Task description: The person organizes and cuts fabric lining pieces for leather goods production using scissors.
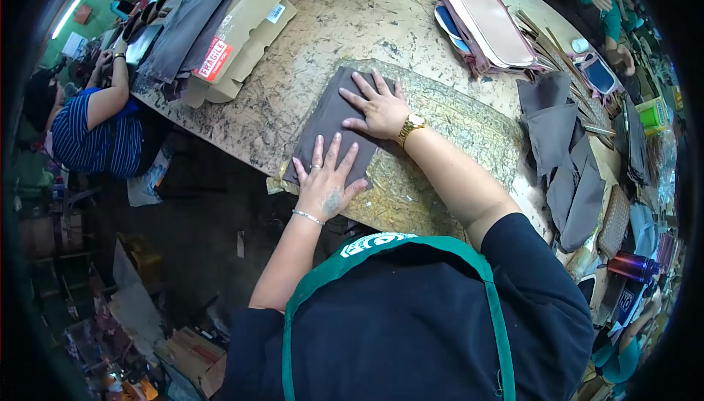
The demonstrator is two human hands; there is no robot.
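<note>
A dark grey-brown sheet of fabric or leather [320, 117] lies flat near the table's front edge. My left hand [328, 185], with a ring and a thin bracelet, rests on its near end with fingers spread. Higher up on the same sheet lies my right hand [381, 111], palm down and fingers apart, a gold watch at its wrist. Under the sheet is a worn, yellowish, glue-stained board [440, 137]. Both palms hide part of the sheet, and nothing is gripped in either hand.
A cardboard box marked FRAGILE [242, 49] with dark sheets [198, 27] stands at left. Pink-edged panels [491, 31] are stacked at the back right. Dark cut pieces [561, 159] and a purple tumbler [632, 267] lie right. A person in stripes [99, 130] sits left; other people are at right.
</note>
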